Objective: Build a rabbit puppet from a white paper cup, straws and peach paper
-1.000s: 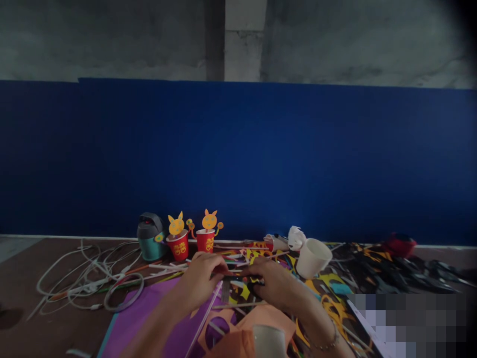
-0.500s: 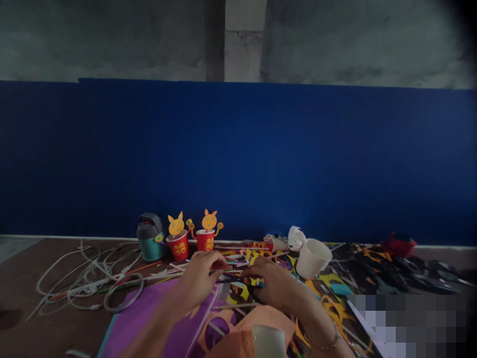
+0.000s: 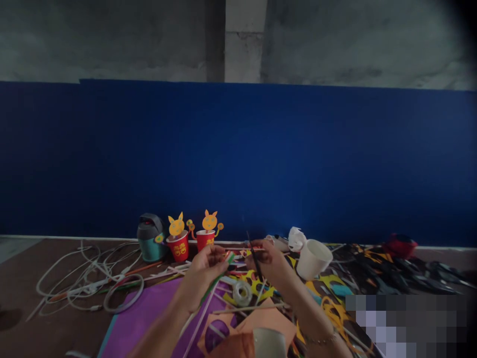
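Observation:
My left hand (image 3: pixel 204 268) is closed around a narrow green and white strip with some red at its tip (image 3: pixel 230 257); its lower part runs down along the wrist. Raised a little to its right, my right hand (image 3: pixel 274 261) pinches a slim black pointed tool (image 3: pixel 255 258). The tool stands steeply, its thin tip upward; its exact kind does not show clearly. Below and between the hands lies a clear tape roll (image 3: pixel 242 293) among yellow paper cutouts (image 3: pixel 261 283). Closest to me are orange paper (image 3: pixel 266 318) and a pale cup-like piece (image 3: pixel 269 343).
Two red paper cups (image 3: pixel 178 247) with orange cat figures stand at the back, beside a teal flask (image 3: pixel 151 243). White cables (image 3: pixel 89 268) coil at left. Purple sheets (image 3: pixel 149 308) lie in front. A white cup (image 3: pixel 315 259) and dark tools (image 3: pixel 387 268) are at right.
Both hands have risen from the pile. The strip now shows in my left hand and the black tool stands upright in my right. The tape roll has come into view.

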Demonstrator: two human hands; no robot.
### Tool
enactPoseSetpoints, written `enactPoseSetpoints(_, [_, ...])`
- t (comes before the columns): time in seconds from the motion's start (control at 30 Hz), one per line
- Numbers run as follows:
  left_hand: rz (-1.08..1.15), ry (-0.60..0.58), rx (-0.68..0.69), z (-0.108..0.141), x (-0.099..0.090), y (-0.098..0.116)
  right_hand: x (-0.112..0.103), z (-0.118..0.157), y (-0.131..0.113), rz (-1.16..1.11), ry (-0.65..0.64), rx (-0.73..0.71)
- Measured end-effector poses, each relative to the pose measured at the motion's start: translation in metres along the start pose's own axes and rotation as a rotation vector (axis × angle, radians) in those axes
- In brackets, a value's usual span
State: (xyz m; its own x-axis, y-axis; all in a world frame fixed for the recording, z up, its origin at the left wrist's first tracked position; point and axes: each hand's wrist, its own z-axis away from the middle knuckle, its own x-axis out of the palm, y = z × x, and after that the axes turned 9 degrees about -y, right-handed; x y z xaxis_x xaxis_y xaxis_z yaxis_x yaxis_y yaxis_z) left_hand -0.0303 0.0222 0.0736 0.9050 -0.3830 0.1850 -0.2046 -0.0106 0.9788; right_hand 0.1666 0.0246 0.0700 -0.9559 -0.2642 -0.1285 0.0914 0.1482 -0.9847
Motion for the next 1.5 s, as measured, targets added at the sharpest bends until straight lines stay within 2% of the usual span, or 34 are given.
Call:
enactPoseSetpoints(0.07, [0.048, -0.027, -0.028, 0.001, 0.007, -0.005, 0.012, 0.000, -0.004, -0.192, -0.006, -0.036])
enactPoseSetpoints(0.13, [0.067, -0.035, -0.043, 0.001, 0.013, -0.011, 0.023, 0.003, -0.008, -0.250, 0.011, -0.082])
enactPoseSetpoints(0.23, [0.076, -0.029, -0.076, 0.002, 0.019, -0.014, 0.033, 0.008, -0.013, -0.184, 0.087, -0.133])
enactPoseSetpoints(0.4, [-0.076, -0.182, -0.196, 0.002, 0.016, -0.015, 0.033, 0.009, -0.009, -0.033, 0.147, -0.204])
enactPoseSetpoints(0.5, [-0.189, -0.135, -0.157, 0.000, 0.012, -0.020, 0.033, 0.004, 0.000, 0.009, 0.148, -0.192])
enactPoseSetpoints(0.6, [-0.194, -0.137, -0.147, -0.004, 0.009, -0.024, 0.031, -0.002, 0.007, 0.031, 0.137, -0.173])
enactPoseSetpoints(0.77, [-0.057, -0.094, -0.143, -0.006, 0.005, -0.019, 0.018, -0.005, 0.012, 0.122, 0.061, -0.115])
enactPoseSetpoints(0.87, [-0.081, -0.019, -0.107, -0.005, 0.003, -0.010, 0.006, -0.003, 0.013, 0.188, -0.050, -0.066])
enactPoseSetpoints(0.97, [-0.138, 0.027, -0.127, -0.004, 0.001, -0.004, -0.002, -0.001, 0.016, 0.206, -0.177, -0.028])
enactPoseSetpoints(1.13, [-0.208, -0.017, -0.130, -0.007, -0.004, -0.007, -0.003, 0.000, 0.017, 0.168, -0.277, 0.000])
enactPoseSetpoints(1.37, [-0.274, -0.063, -0.107, -0.007, -0.008, -0.011, -0.004, 0.006, -0.004, 0.178, -0.404, 0.036])
enactPoseSetpoints(1.5, [-0.250, -0.086, -0.112, -0.007, -0.009, -0.010, -0.001, 0.006, -0.004, 0.131, -0.445, 0.017])
